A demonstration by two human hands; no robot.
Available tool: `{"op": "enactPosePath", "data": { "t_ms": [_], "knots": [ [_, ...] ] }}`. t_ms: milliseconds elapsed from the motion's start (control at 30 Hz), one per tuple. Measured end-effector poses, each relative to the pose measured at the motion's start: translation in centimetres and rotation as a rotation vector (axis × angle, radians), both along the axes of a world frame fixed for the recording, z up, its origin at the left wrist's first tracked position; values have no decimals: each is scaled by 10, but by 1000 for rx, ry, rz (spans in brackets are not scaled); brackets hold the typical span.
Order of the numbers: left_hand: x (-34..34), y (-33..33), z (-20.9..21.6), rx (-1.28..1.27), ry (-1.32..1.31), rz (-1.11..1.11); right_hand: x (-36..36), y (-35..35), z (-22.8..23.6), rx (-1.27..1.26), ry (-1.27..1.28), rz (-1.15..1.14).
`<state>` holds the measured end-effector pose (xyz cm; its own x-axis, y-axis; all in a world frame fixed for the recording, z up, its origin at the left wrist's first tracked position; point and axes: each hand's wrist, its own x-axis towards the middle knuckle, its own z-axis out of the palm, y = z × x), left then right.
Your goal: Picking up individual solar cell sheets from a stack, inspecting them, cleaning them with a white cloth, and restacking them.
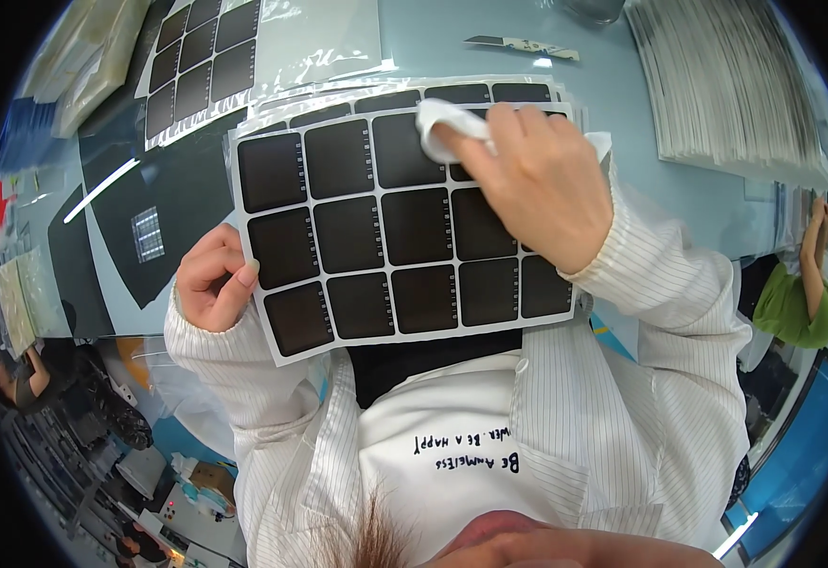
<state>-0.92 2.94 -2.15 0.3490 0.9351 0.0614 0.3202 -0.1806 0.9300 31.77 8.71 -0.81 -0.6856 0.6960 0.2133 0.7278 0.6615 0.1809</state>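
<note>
A white-bordered sheet (347, 235) with rows of black, round-cornered squares is raised before me, its near edge overhanging the table's front. My left hand (213, 276) pinches its left edge between thumb and bent fingers. Over the sheet's upper right part lies my right hand (548, 180), closed on a white cloth (440, 118) wrapped about a fingertip. The cloth touches the squares in the top row. Similar sheets (390, 100) show just behind the one I hold, mostly covered by it.
To the far left are another sheet of black squares (213, 52) and dark film (163, 213) on the table. A cutter knife (527, 45) lies at the back. On the right stands a thick stack of pale sheets (726, 85). A person in green (792, 303) is beyond.
</note>
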Motion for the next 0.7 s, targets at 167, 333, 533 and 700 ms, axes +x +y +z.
{"op": "enactPosePath", "data": {
  "t_ms": [167, 333, 533, 700],
  "knots": [
    [-3, 0, -2, -4, 10, -15, -11, -23, -3, -114, 62, 143],
    [-3, 1, 1, 17, 8, -20, -7, -2, -6, -5, 62, 31],
    [-4, 2, -1, 17, 7, -22, -10, 0, -7, 0, 20, 59],
    [-4, 2, -3, 16, -6, -26, -21, -25, -1, -83, -3, 192]
  ]
}}
